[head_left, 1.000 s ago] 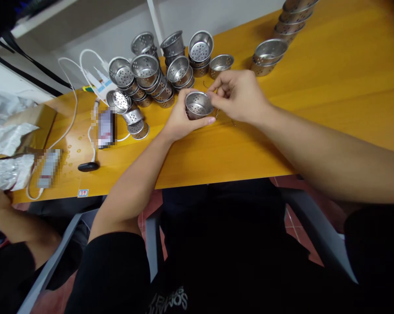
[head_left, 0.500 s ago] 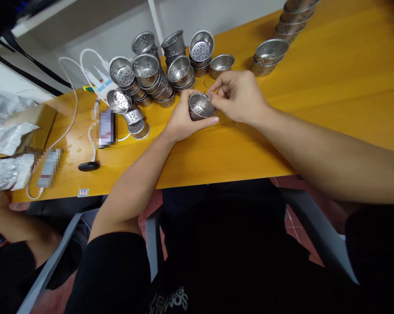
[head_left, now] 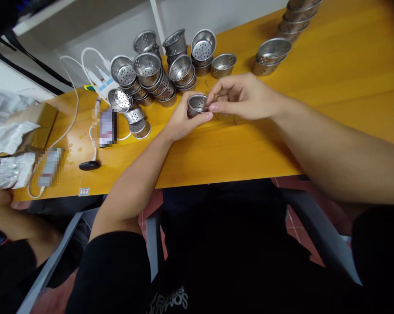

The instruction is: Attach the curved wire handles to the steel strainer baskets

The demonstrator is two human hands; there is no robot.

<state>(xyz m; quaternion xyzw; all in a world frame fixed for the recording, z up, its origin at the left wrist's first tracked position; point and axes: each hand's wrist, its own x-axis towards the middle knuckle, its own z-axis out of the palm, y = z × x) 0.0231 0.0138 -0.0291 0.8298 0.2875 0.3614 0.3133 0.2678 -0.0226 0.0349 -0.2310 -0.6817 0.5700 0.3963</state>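
My left hand (head_left: 183,117) is wrapped around a small perforated metal strainer basket (head_left: 197,104), its open top tilted up and to the right. Thumb and fingers of my right hand (head_left: 234,98) are pinched together at the basket's right rim. What they hold, if anything, is too small to make out. Thin curved wires (head_left: 236,122) lie on the table beneath and beside my right hand. Just beyond my hands stands a single strainer basket (head_left: 223,65) of the same kind.
Several stacks of strainer baskets (head_left: 147,69) stand at the back left, with more stacks (head_left: 272,51) at the back right. A phone (head_left: 107,127), white cables, a power strip (head_left: 105,85) and a black object (head_left: 89,165) lie leftward. Another person's arm (head_left: 23,222) is at far left.
My right hand has turned and its fingers have shifted slightly lower along the basket's rim. The left hand keeps its hold, with the thumb drawn slightly left and up.
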